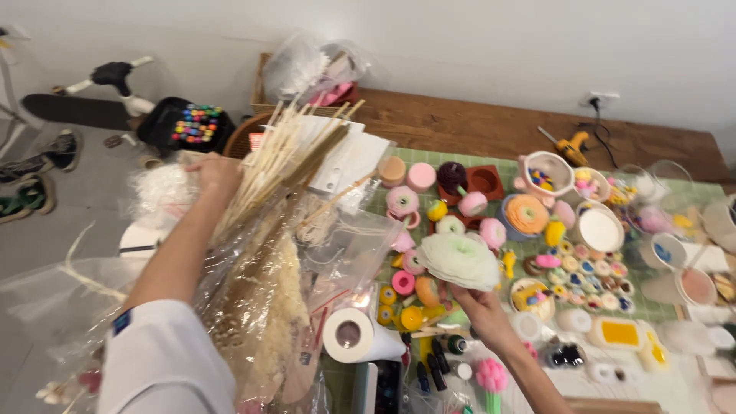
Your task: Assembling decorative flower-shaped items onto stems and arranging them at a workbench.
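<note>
a roll of white tape (349,334) lies near the table's (460,126) front edge. a yellow glue gun (571,146) rests at the back, a black scooter (92,96) on the floor.

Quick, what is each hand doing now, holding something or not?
Left hand: closed on the bundle of dried stems.
Right hand: closed on the pale green ruffled flower, held up.

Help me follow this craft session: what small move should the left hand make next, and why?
Probably close the left hand on one pale dried stem and draw it out: it rests on the bundle's tips, while the right hand holds up the pale green paper flower, seemingly stemless.
</note>
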